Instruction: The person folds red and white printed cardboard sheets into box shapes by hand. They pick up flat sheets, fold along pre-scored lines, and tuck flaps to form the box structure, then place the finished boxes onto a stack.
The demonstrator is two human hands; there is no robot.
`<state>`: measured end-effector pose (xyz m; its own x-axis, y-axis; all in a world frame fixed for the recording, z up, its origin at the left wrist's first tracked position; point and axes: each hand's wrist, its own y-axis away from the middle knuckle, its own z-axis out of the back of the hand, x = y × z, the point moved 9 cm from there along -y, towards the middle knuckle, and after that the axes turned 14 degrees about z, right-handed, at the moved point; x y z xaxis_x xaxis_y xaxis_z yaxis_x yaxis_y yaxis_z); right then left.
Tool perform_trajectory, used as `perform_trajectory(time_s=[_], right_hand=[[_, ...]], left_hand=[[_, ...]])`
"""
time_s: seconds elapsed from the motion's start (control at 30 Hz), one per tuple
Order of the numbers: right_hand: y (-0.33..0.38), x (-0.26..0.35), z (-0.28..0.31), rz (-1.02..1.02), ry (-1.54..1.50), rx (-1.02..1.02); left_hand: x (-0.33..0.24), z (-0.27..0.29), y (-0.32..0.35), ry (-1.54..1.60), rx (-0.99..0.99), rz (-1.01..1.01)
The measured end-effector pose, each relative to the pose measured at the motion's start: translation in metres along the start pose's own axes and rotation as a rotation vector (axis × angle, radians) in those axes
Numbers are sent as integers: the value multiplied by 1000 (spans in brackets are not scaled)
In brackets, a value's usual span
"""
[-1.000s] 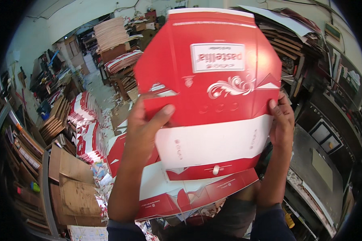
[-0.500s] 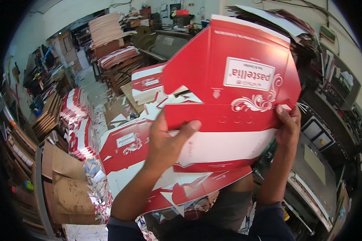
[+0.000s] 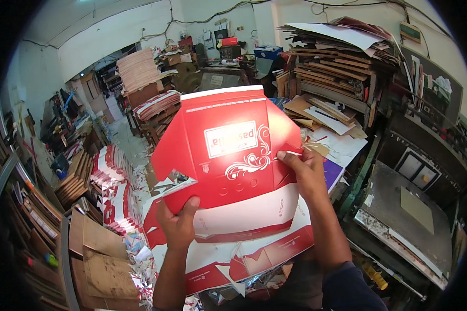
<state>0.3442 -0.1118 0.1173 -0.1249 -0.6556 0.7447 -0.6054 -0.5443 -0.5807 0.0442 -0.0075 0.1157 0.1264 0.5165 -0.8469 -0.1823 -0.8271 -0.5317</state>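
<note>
A red and white die-cut cardboard box blank (image 3: 218, 179) is raised in front of me, its printed face toward me and glare on its upper right. My left hand (image 3: 177, 223) pinches its lower left flap, thumb on the printed side. At the right edge, by the side flap, my right hand (image 3: 306, 173) grips it with the thumb on top; its other fingers are partly hidden. Beneath the blank lie more red and white printed sheets (image 3: 288, 249), with torn-looking cardboard offcuts (image 3: 228, 272) on them.
Stacks of red and white blanks (image 3: 114, 199) stand at the left, beside brown cardboard (image 3: 101, 259). Paper scraps (image 3: 140, 254) litter the floor. A machine with a flat grey bed (image 3: 404, 207) is at the right. Piled boards (image 3: 332, 72) rise at the back right.
Both hands have brought the blank lower and to the left, and it looks tilted differently. My view has shifted, so more of the back wall and piled boards shows.
</note>
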Motion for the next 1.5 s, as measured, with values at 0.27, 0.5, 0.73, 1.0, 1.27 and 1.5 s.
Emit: perform_trajectory(time_s=[0.27,0.5,0.73,1.0,1.27,1.5], right_hand=[[2,7,-2,-50,-105,121],[-3,3,7,32,20,81],[-1,7,23,196,-58,69],[-12,-3,36,21,115,-28],[-29,-35,72,-126,-626,-241],[-24,-58,87,-144,-774,-279]], left_hand=[[31,-4,-10,162,-78,67],[-51,-2,4,-323,-370,-290],[-185,-187,21,-876,189,-1104],[-171,-250,-4,-790,228,-1308],[-177,-259,-16,-820,117,-1299],[-168,-265,-23,-841,99,-1301]])
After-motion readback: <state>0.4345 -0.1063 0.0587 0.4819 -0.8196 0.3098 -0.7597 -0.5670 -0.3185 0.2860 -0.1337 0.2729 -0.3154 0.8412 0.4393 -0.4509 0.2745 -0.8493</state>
